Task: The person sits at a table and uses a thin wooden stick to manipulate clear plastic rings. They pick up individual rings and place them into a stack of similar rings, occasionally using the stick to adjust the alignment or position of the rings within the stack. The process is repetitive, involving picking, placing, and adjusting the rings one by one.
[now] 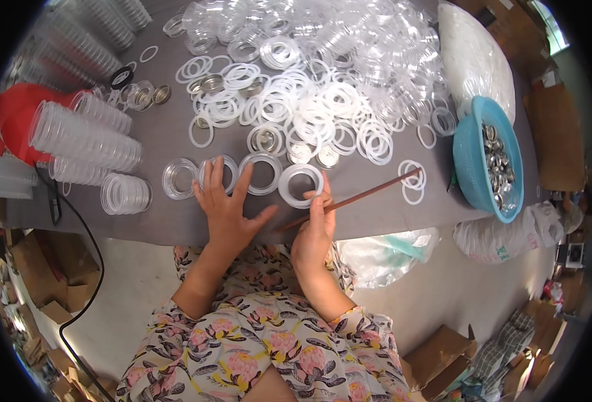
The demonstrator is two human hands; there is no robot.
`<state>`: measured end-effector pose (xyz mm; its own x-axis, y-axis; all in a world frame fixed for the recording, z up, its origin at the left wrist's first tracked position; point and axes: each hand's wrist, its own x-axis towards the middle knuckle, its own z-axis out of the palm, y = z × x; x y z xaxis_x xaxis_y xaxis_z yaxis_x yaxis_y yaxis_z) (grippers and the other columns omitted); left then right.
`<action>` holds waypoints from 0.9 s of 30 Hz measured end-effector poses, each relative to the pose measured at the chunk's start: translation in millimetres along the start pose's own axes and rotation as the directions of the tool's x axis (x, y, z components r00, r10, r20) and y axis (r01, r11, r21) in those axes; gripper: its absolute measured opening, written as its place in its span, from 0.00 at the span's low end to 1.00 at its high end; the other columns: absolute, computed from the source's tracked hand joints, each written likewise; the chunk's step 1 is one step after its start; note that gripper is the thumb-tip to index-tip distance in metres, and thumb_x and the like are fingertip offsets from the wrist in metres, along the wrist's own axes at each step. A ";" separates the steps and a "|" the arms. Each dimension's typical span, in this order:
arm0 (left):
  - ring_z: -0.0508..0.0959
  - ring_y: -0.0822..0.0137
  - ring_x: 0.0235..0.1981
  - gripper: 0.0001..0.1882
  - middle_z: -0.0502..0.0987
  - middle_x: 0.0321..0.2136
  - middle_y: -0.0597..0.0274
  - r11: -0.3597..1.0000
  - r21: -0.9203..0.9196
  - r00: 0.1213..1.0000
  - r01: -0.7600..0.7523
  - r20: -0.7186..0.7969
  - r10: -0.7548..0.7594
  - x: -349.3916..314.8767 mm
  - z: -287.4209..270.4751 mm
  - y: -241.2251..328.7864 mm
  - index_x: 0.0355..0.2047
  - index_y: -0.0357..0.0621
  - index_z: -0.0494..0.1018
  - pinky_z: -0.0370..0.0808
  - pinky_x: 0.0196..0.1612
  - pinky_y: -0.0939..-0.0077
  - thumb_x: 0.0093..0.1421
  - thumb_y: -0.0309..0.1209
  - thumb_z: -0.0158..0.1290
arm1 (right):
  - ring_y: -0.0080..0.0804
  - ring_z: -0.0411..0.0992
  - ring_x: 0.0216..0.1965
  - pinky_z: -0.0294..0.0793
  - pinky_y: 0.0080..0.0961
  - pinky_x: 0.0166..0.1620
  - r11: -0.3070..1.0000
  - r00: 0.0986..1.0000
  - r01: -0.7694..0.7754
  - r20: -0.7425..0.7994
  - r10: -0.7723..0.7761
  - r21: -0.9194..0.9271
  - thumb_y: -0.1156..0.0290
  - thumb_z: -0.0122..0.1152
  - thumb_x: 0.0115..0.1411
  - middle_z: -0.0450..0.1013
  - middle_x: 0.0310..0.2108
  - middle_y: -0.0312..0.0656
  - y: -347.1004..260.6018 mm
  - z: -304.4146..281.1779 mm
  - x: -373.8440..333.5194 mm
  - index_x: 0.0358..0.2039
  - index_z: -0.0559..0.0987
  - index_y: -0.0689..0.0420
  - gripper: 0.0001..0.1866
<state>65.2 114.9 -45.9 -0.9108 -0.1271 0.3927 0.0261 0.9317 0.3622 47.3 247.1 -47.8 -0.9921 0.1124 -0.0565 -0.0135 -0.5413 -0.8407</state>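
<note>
Four-part row aside, clear round lids with white rings lie along the table's near edge: one ringed lid (180, 179) at the left, another (261, 173) in the middle. My left hand (225, 214) is open, its fingers spread over the lids and touching their rims. In my right hand (314, 231) is a thin brown stick (369, 192), slanting up to the right. The thumb and fingers of that hand also touch the rim of the rightmost ringed lid (301, 186). Loose white sealing rings (316, 120) are heaped just beyond, with several silvery metal discs (328, 156) among them.
Clear plastic lids (336, 33) pile up at the back. Stacked clear cups (88, 137) and a red cloth-like item (24, 120) stand at the left. A blue basket (465, 157) of metal pieces sits at the right edge, near a stuffed white bag (477, 60). A black cable (81, 221) hangs down left.
</note>
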 end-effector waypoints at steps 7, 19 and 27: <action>0.49 0.43 0.62 0.33 0.53 0.59 0.44 0.998 0.042 0.999 0.048 0.022 -0.049 24.5 0.8 -35.6 0.56 0.55 0.63 0.40 0.56 0.32 0.49 0.44 0.59 | 0.39 0.43 0.64 0.38 0.33 0.63 0.998 0.997 -0.064 0.039 0.063 0.024 0.68 0.42 0.65 0.46 0.63 0.55 22.3 41.8 14.9 0.37 0.70 0.58 0.09; 0.54 0.42 0.60 0.31 0.58 0.56 0.42 0.964 -0.231 0.974 -0.132 -0.211 0.083 58.0 -15.2 -48.5 0.53 0.39 0.62 0.48 0.60 0.45 0.46 0.26 0.55 | 0.32 0.58 0.59 0.51 0.30 0.59 0.993 0.993 -0.117 -0.024 0.117 -0.009 0.68 0.47 0.63 0.66 0.53 0.46 -6.4 24.4 40.9 0.34 0.72 0.57 0.08; 0.61 0.50 0.57 0.24 0.63 0.53 0.44 0.950 -0.066 0.947 -0.305 0.083 0.310 214.9 58.5 -32.5 0.53 0.40 0.63 0.56 0.59 0.56 0.53 0.28 0.48 | 0.42 0.62 0.55 0.63 0.43 0.55 0.961 0.988 -0.144 -0.017 0.153 0.237 0.67 0.47 0.63 0.67 0.48 0.50 -8.3 -51.3 41.3 0.31 0.68 0.57 0.08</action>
<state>-155.5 77.2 -22.7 -0.8888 0.1966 0.4139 0.3299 0.9015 0.2801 12.8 298.9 -70.7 -0.9803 0.0423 -0.1930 0.1006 -0.7341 -0.6715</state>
